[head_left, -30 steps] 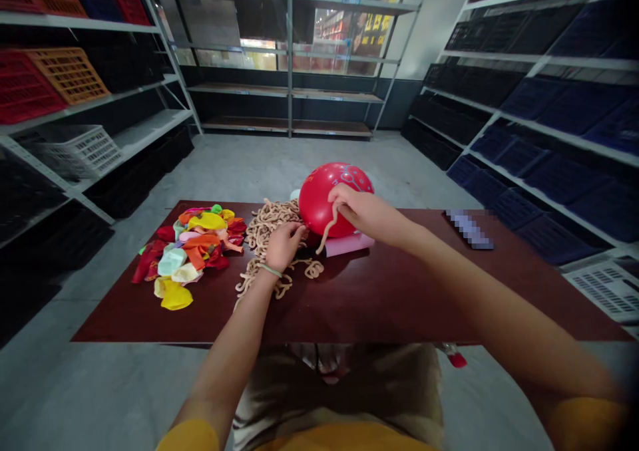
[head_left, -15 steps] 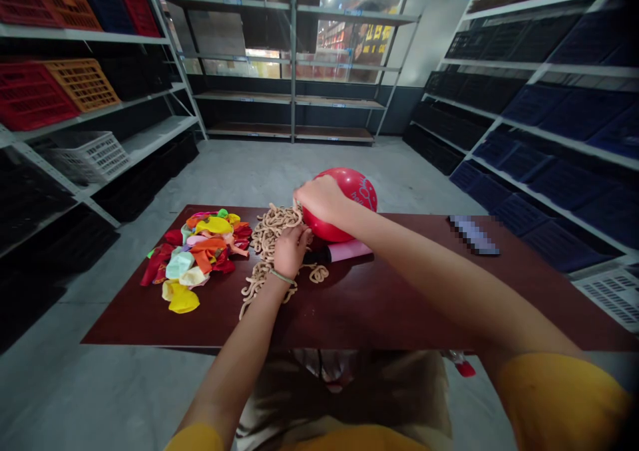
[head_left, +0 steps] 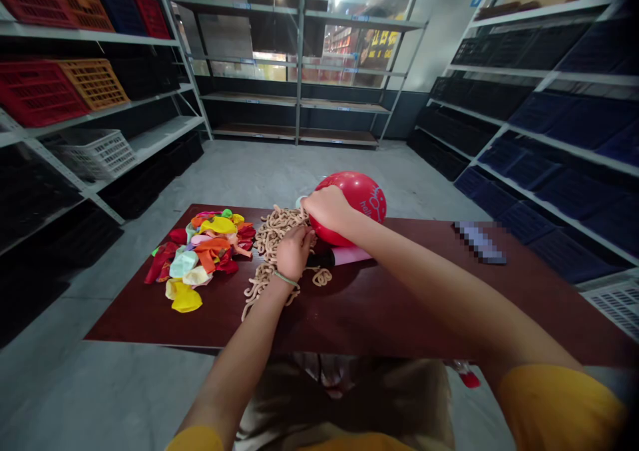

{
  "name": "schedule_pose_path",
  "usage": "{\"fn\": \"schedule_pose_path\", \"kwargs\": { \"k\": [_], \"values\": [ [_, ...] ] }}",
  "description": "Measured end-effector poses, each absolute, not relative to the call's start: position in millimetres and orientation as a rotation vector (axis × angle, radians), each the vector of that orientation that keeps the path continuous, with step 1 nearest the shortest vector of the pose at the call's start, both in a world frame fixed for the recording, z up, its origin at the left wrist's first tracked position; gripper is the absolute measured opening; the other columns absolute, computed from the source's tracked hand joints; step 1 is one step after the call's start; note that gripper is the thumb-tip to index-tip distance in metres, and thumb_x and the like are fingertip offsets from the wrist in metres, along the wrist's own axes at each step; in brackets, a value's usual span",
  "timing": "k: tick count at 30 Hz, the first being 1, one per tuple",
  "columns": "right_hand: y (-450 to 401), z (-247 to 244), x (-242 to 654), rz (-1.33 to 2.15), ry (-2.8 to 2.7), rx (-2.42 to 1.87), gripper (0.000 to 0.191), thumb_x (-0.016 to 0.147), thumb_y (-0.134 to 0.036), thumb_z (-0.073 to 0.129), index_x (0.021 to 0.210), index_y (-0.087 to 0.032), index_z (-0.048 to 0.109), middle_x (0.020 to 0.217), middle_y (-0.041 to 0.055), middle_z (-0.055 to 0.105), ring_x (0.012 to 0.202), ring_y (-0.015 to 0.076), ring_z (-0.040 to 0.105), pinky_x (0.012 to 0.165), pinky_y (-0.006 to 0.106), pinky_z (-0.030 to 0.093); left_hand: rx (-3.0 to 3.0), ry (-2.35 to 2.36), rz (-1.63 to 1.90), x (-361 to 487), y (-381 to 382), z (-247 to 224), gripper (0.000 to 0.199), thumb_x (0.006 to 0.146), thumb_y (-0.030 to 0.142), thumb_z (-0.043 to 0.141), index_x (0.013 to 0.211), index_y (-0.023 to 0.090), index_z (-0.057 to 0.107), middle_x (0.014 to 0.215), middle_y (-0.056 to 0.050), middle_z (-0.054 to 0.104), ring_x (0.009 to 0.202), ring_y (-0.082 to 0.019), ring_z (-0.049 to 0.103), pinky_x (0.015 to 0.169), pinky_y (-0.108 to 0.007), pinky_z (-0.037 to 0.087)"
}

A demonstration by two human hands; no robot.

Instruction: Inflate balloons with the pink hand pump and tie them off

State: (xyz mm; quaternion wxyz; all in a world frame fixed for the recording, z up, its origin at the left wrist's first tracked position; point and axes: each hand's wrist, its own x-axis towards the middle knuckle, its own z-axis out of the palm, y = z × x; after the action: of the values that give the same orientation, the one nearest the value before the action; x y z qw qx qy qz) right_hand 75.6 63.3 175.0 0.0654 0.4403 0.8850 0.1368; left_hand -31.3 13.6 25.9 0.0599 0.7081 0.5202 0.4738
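A round, inflated red balloon (head_left: 363, 198) with pale blue printing rests against my hands over the table's far edge. My left hand (head_left: 293, 254), a thin band on its wrist, is closed in a pinch at the balloon's lower left, where its neck seems to be. My right hand (head_left: 327, 206) curls against the balloon's left side; its fingertips are turned away, so what they grip is hidden. Under and beside my left hand lies a heap of beige cord (head_left: 274, 231). A pink balloon pump (head_left: 349, 256) with a black end lies below the balloon, partly covered by my right arm.
Limp balloons in many colours (head_left: 204, 248) lie heaped on the left of the dark red table (head_left: 349, 318). A blurred phone-like object (head_left: 479, 241) is at the right. Shelves with crates (head_left: 94, 82) stand left and right, and a metal rack (head_left: 299, 98) stands behind.
The view has shifted slightly. The balloon sits a little further right and shows more of its print. Both hands stay close together at its left side.
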Motion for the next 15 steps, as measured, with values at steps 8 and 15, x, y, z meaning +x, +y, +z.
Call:
{"fn": "schedule_pose_path", "kwargs": {
  "k": [8, 15],
  "values": [
    [50.4, 153.2, 87.6, 0.487, 2.762, 1.177, 0.027, 0.093, -0.010, 0.044, 0.097, -0.013, 0.070, 0.096, 0.0152, 0.071, 0.076, 0.0194, 0.062, 0.062, 0.031, 0.030, 2.138, 1.686, 1.706, -33.1, 17.4, 25.9, 0.013, 0.089, 0.024, 0.063, 0.090, 0.017, 0.073, 0.119, -0.015, 0.059, 0.114, -0.029, 0.053, 0.098, -0.047, 0.044],
    [57.0, 146.3, 96.1, 0.463, 2.858, 1.033, 0.025, 0.094, -0.013, 0.045, 0.103, -0.015, 0.067, 0.105, 0.0130, 0.071, 0.083, 0.0196, 0.061, 0.063, 0.032, 0.028, 2.034, 1.403, 1.678, -30.4, 18.1, 27.6, 0.016, 0.092, 0.020, 0.055, 0.087, 0.016, 0.070, 0.106, -0.011, 0.065, 0.104, -0.021, 0.059, 0.096, -0.037, 0.047]
  ]
}}
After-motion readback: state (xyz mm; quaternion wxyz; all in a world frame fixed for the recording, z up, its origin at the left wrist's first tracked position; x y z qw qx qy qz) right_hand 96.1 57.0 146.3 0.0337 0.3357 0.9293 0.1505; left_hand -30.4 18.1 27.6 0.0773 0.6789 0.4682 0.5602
